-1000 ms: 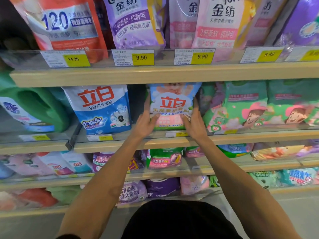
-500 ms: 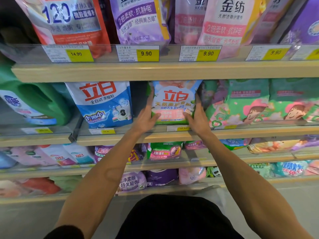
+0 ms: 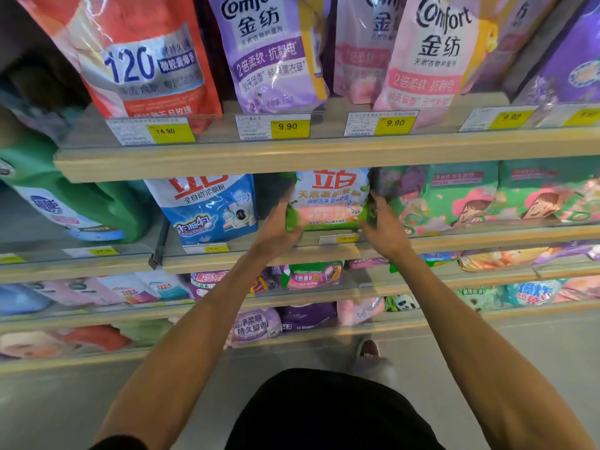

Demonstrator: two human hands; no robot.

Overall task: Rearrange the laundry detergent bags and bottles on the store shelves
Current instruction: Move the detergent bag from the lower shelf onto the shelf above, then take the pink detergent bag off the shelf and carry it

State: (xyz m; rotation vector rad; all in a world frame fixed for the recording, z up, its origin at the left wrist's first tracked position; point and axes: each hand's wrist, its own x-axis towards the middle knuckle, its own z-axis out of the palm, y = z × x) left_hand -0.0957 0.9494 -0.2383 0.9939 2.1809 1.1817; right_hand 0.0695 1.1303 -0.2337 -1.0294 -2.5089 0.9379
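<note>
A white, pink and green detergent bag (image 3: 329,203) with red characters stands on the second shelf (image 3: 454,243), its top hidden under the shelf above. My left hand (image 3: 276,228) grips its lower left edge. My right hand (image 3: 384,227) grips its lower right edge. A blue and white detergent bag (image 3: 211,209) stands to its left with a gap between them. Green bags with a cartoon face (image 3: 461,199) stand close on its right. A green bottle (image 3: 65,203) sits at the far left.
The top shelf (image 3: 324,154) carries a red pouch (image 3: 143,56), purple (image 3: 272,50) and pink (image 3: 431,56) Comfort pouches, and yellow price tags (image 3: 289,126). Two lower shelves hold several smaller bags (image 3: 311,276). Grey floor and one shoe (image 3: 368,349) lie below.
The bag has gone further back under the upper shelf, so its top is now hidden. Both hands followed it inward and sit lower on its sides.
</note>
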